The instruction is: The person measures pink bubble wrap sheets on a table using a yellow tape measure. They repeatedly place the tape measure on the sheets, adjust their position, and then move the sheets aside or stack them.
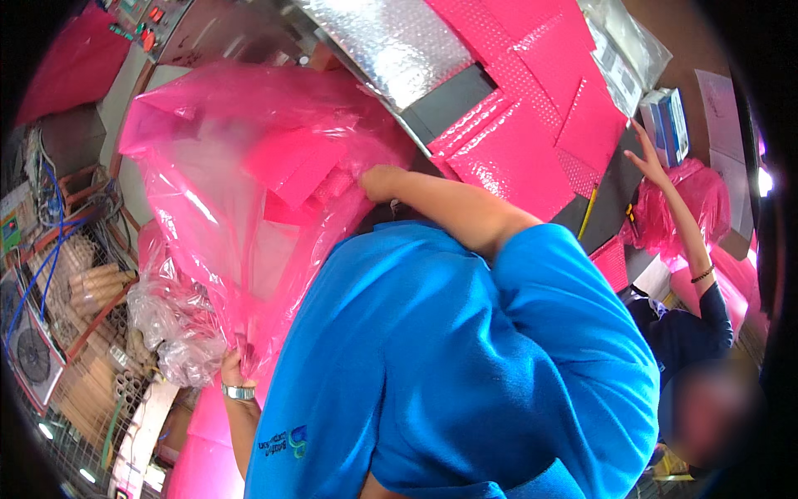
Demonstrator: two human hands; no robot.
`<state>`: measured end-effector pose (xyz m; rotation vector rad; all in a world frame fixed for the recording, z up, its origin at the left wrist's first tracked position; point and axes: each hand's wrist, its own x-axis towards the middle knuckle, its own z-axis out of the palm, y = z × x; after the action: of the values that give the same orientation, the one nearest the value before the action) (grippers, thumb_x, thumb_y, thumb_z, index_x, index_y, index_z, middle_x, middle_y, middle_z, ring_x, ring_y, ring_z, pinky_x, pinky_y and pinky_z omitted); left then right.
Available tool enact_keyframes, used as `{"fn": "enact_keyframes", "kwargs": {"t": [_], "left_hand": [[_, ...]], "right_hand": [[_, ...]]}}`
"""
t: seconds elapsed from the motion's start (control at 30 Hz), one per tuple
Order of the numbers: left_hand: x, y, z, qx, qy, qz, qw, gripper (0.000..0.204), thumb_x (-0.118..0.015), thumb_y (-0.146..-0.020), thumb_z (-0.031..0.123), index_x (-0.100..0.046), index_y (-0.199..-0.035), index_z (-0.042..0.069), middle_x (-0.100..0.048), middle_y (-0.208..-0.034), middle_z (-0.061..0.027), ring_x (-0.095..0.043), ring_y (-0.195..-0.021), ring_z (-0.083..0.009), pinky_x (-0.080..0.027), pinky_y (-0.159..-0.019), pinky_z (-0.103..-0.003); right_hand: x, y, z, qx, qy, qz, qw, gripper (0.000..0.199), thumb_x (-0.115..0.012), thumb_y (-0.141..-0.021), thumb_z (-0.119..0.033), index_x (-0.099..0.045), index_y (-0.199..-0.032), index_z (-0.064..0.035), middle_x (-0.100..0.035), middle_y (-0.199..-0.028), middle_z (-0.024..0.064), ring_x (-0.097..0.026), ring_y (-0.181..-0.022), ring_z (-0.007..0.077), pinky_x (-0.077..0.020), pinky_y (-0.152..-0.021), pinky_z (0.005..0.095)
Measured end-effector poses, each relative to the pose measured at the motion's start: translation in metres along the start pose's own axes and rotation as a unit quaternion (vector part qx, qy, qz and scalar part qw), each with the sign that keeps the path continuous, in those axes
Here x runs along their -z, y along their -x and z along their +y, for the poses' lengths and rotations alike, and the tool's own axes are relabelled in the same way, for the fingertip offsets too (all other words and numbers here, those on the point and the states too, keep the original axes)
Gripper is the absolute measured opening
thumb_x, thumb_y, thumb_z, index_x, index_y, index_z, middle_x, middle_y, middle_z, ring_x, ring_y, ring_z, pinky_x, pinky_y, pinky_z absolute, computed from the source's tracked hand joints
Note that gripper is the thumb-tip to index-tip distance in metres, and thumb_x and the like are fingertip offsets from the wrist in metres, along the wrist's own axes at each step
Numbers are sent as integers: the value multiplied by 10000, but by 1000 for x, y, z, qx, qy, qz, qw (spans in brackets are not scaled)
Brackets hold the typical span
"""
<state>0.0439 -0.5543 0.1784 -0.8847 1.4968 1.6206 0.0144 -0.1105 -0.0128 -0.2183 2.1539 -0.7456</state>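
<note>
Pink translucent plastic bag (224, 183), large, held up between both hands. Left hand (235, 366), wristwatch on wrist, fist closed on the bag's lower edge. Right hand (378, 181) reaches into the bag's mouth; fingers hidden in plastic, grip cannot be told. Pink bubble mailers (532, 125) lie beyond the right hand. Clear crumpled plastic (170, 324) just beside the left hand.

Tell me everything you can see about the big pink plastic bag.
The large translucent pink plastic bag is thin, glossy and crumpled, held open and slanting. Flat pink bubble-wrap pieces show through its film. The left hand, wearing a metal wristwatch, grips its lower edge; the right hand reaches into its mouth. Below it lies a clear crumpled plastic bag.
</note>
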Motion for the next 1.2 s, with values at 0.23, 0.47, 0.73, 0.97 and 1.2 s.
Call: {"fn": "enact_keyframes", "kwargs": {"t": [0.23, 0.47, 0.73, 0.97, 1.2], "left_hand": [[23, -23, -31, 128, -221, 8, 967, 372, -567, -730, 62, -502, -1095, 46, -622, -821, -74, -604, -682, -207, -501, -587, -300], [-106, -105, 16, -354, -744, 145, 548, 625, -568, -736, 92, -326, -1311, 64, -288, -1325, -265, -344, -1198, -390, -307, -985, -423], [-313, -204, 15, -104, -591, -478, 641, 497, -539, -856, 310, -431, -1246, 21, -487, -1224, -151, -447, -1138, -234, -335, -962, -328], [-373, -209, -53, 38, -694, -627, 350, 530, -551, -800, 416, -504, -1203, 75, -525, -1196, -150, -505, -1083, -255, -378, -926, -337], [-458, -141, -58, -302, -721, -396, 482, 375, -526, -804, 392, -572, -808, 20, -585, -694, -181, -572, -676, -348, -415, -611, -419]], "right_hand": [[138, 189, -78, 176, -215, 14, 961, 372, -553, -719, -145, -531, -1076, -43, -593, -956, 207, -566, -923, 355, -442, -790, 408], [48, 175, -21, -79, -133, 35, 987, 574, -588, -772, -351, -444, -1227, -32, -543, -1104, 228, -521, -1040, 343, -400, -893, 388], [9, 223, 23, -174, -297, 109, 932, 610, -524, -817, -448, -435, -1240, -17, -511, -1178, 209, -485, -1103, 318, -373, -926, 384], [-115, 316, 85, -470, -299, 568, 607, 557, -673, -727, -313, -486, -1201, -88, -461, -1211, 202, -434, -1133, 322, -364, -937, 379], [-192, 341, 147, -663, -307, 445, 518, 867, -722, -634, -437, -287, -1342, -189, -263, -1355, 179, -353, -1191, 371, -330, -962, 453]]}}
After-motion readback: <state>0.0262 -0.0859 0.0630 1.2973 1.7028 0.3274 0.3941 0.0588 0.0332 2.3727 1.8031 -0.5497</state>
